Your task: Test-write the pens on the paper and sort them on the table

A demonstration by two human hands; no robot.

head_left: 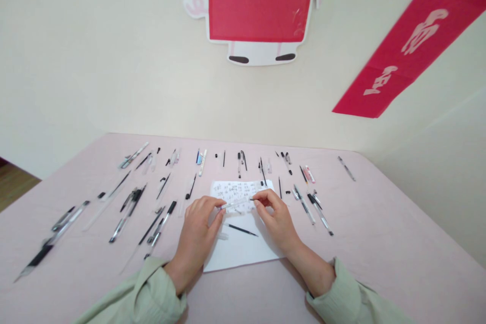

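Observation:
Above the sheet of paper [235, 258], my left hand [201, 228] pinches one end of a clear pen barrel [237, 205]. My right hand [275, 215] is closed at the barrel's other end, thumb and forefinger on a small dark piece there; whether that piece is joined to the barrel I cannot tell. Below the hands, a black ink refill [243, 230] lies slantwise on the paper. Close to my left fingers rests a small translucent pen cap [223, 236]. Handwriting covers the upper part of the sheet.
Pens taken apart lie in groups across the pink tablecloth [379, 243]. Several are at the left, including a pen barrel [68, 223]; others, such as a black-tipped pen [321, 212], are at the right. A lone pen [347, 168] lies far right. Behind the table stands a wall [114, 61].

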